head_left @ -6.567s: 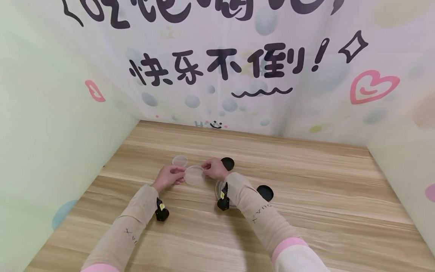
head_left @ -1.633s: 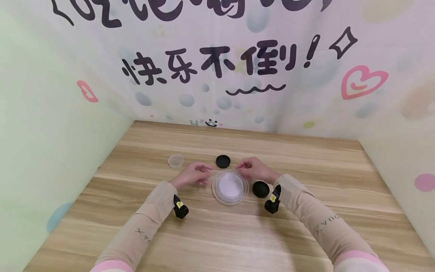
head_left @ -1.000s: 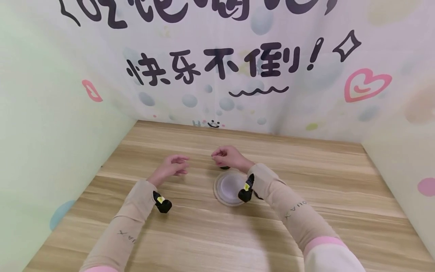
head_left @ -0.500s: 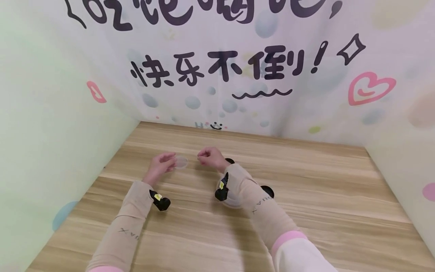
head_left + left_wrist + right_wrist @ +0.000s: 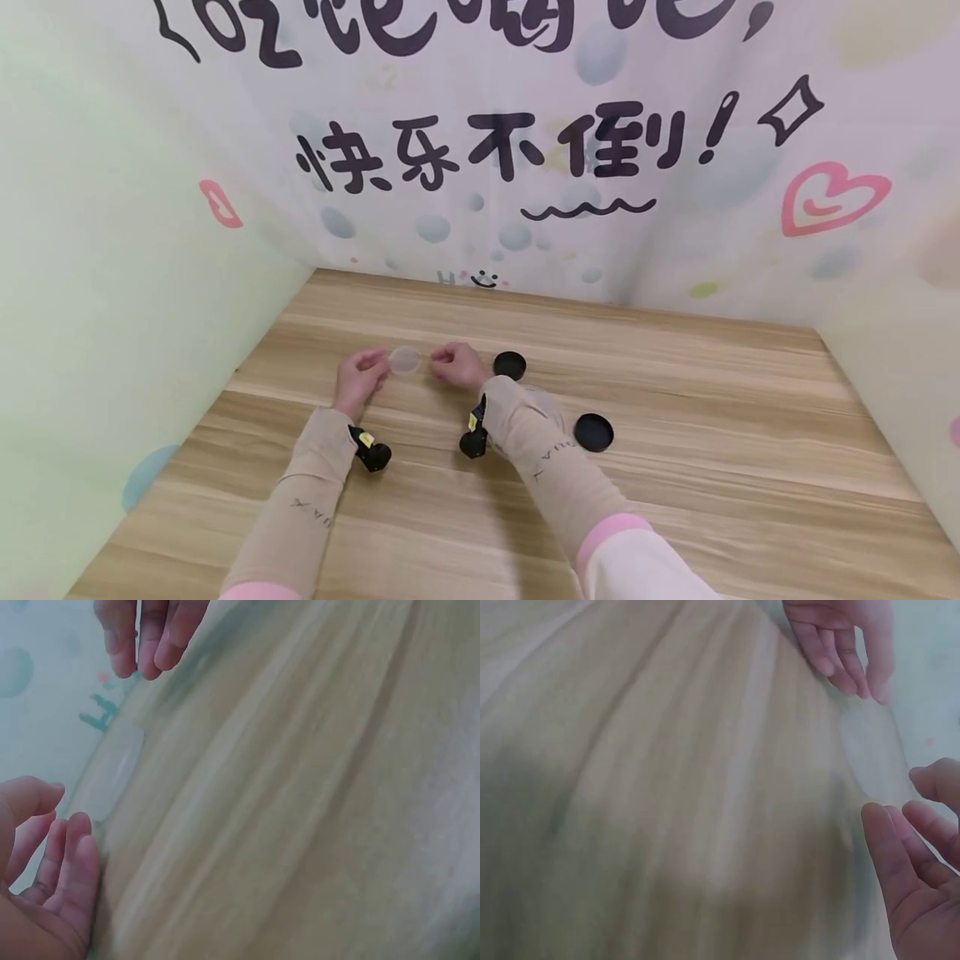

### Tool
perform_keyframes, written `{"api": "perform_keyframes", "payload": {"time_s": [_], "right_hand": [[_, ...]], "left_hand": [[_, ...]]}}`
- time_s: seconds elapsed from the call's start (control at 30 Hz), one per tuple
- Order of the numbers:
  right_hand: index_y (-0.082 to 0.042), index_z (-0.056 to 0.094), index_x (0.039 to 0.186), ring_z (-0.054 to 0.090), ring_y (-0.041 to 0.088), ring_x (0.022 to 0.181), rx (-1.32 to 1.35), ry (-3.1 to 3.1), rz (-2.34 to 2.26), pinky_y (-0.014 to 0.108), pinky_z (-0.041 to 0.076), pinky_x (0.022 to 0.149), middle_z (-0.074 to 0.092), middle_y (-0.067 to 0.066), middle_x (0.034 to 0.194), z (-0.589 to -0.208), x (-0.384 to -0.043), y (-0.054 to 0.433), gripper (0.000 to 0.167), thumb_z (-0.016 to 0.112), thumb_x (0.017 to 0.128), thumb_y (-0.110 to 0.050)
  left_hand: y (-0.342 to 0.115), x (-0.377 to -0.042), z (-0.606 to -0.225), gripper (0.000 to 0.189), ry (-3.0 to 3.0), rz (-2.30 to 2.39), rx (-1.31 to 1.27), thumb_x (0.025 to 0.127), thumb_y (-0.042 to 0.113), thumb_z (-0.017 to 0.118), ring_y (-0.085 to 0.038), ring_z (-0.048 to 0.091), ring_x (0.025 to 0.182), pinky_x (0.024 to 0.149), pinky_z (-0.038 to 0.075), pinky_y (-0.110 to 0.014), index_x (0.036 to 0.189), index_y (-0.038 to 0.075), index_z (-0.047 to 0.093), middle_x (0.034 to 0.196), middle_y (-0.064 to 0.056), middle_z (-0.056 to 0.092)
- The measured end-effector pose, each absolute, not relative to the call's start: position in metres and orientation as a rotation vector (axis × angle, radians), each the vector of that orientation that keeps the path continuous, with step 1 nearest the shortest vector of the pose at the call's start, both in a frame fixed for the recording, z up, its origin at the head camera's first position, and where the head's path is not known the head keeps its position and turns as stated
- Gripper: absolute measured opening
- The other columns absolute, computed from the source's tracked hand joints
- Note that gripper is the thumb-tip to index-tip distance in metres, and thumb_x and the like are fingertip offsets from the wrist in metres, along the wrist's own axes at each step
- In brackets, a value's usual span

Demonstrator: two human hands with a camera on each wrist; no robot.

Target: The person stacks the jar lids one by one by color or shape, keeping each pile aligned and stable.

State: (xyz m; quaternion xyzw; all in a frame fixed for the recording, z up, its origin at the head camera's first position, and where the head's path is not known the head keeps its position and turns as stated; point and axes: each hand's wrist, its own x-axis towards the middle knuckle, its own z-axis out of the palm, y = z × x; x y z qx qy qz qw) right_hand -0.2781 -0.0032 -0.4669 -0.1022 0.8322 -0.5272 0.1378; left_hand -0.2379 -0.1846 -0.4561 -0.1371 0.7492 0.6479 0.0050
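Observation:
A round clear plastic lid [image 5: 406, 361] lies flat towards the back left of the table. My left hand [image 5: 360, 383] is right at its left edge in the head view, thumb and fingers apart. From the right, my right hand [image 5: 460, 367] reaches over with relaxed fingers, a small gap short of the lid. In the left wrist view the lid [image 5: 111, 776] appears pale and blurred, between the left fingertips [image 5: 79, 825] and the right hand [image 5: 154, 634]. The right wrist view has the lid [image 5: 871, 750] between both hands, pinched by neither.
Behind my right forearm, clear round dishes [image 5: 546, 403] are mostly hidden. A black round lid [image 5: 510, 365] lies beyond that arm, and another black lid [image 5: 594, 432] to its right. The wooden table [image 5: 712, 492] ends at a printed cloth [image 5: 645, 258] at the back.
Both hands have left the clear dishes and come left to either side of the small clear lid. Earlier, they held a larger clear disc, which went to the dishes.

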Motion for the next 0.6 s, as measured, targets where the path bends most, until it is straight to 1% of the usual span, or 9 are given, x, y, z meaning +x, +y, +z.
{"api": "perform_keyframes", "payload": {"time_s": [0.07,0.17,0.2,0.23,0.3,0.37,0.43,0.57,0.6], "right_hand": [[-0.001,0.060,0.104,0.063,0.019,0.072,-0.302,2.407,-1.561,0.026,0.052,0.062,0.063,0.010,0.089,-0.521,-0.310,-0.010,0.029,0.065,0.080,-0.017],[-0.009,0.062,0.101,0.062,0.014,0.066,-0.324,2.371,-1.637,0.026,0.052,0.056,0.064,0.003,0.086,-0.627,-0.375,-0.022,0.037,0.073,0.072,-0.029],[-0.013,0.062,0.100,0.063,0.014,0.067,-0.313,2.349,-1.657,0.027,0.052,0.056,0.064,0.002,0.086,-0.655,-0.392,-0.025,0.040,0.074,0.069,-0.035],[-0.015,0.063,0.099,0.063,0.014,0.066,-0.319,2.340,-1.677,0.027,0.052,0.055,0.064,0.001,0.086,-0.679,-0.407,-0.027,0.043,0.075,0.066,-0.039],[-0.019,0.062,0.097,0.063,0.014,0.066,-0.324,2.304,-1.708,0.028,0.053,0.055,0.064,-0.001,0.085,-0.710,-0.427,-0.030,0.047,0.076,0.061,-0.046],[-0.020,0.062,0.096,0.063,0.014,0.065,-0.338,2.282,-1.729,0.028,0.053,0.054,0.063,-0.002,0.084,-0.718,-0.432,-0.031,0.051,0.076,0.058,-0.051],[-0.019,0.061,0.096,0.063,0.013,0.065,-0.339,2.277,-1.731,0.027,0.053,0.054,0.063,-0.002,0.083,-0.707,-0.425,-0.029,0.052,0.076,0.058,-0.051],[-0.011,0.059,0.101,0.062,0.014,0.064,-0.328,2.363,-1.664,0.026,0.051,0.054,0.063,0.002,0.084,-0.644,-0.385,-0.027,0.047,0.073,0.068,-0.041],[-0.008,0.059,0.104,0.062,0.015,0.066,-0.322,2.411,-1.627,0.026,0.051,0.056,0.064,0.005,0.086,-0.613,-0.363,-0.026,0.045,0.072,0.072,-0.037]], "left_hand": [[-0.184,-0.238,-0.458,0.036,2.348,2.042,-0.438,0.082,0.004,0.058,-0.006,0.055,0.073,0.065,0.049,-0.017,0.116,-0.005,0.052,0.103,-0.015,0.056],[-0.183,-0.237,-0.460,0.035,2.376,2.020,-0.423,0.081,0.003,0.058,-0.002,0.053,0.070,0.065,0.047,-0.014,0.114,-0.007,0.052,0.099,-0.015,0.058],[-0.182,-0.237,-0.460,0.034,2.390,2.003,-0.417,0.081,0.003,0.059,-0.002,0.052,0.070,0.064,0.047,-0.013,0.113,-0.007,0.053,0.097,-0.014,0.058],[-0.182,-0.237,-0.459,0.033,2.413,1.979,-0.414,0.080,0.003,0.060,-0.002,0.052,0.071,0.064,0.046,-0.012,0.112,-0.006,0.055,0.095,-0.012,0.059],[-0.181,-0.237,-0.460,0.033,2.475,1.906,-0.390,0.079,0.005,0.060,-0.003,0.051,0.073,0.065,0.043,-0.013,0.110,-0.006,0.056,0.092,-0.010,0.060],[-0.182,-0.237,-0.461,0.033,2.534,1.839,-0.379,0.079,0.007,0.061,-0.005,0.050,0.076,0.068,0.041,-0.015,0.109,-0.004,0.057,0.091,-0.008,0.061],[-0.182,-0.238,-0.462,0.033,2.561,1.798,-0.376,0.079,0.009,0.062,-0.010,0.051,0.081,0.072,0.040,-0.020,0.109,-0.002,0.058,0.094,-0.009,0.061],[-0.185,-0.241,-0.466,0.033,2.580,1.782,-0.338,0.079,0.012,0.064,-0.018,0.054,0.088,0.080,0.040,-0.029,0.108,-0.001,0.059,0.097,-0.013,0.062],[-0.185,-0.241,-0.466,0.032,2.580,1.788,-0.327,0.078,0.012,0.064,-0.019,0.054,0.089,0.082,0.041,-0.031,0.108,-0.001,0.059,0.097,-0.013,0.062]]}}
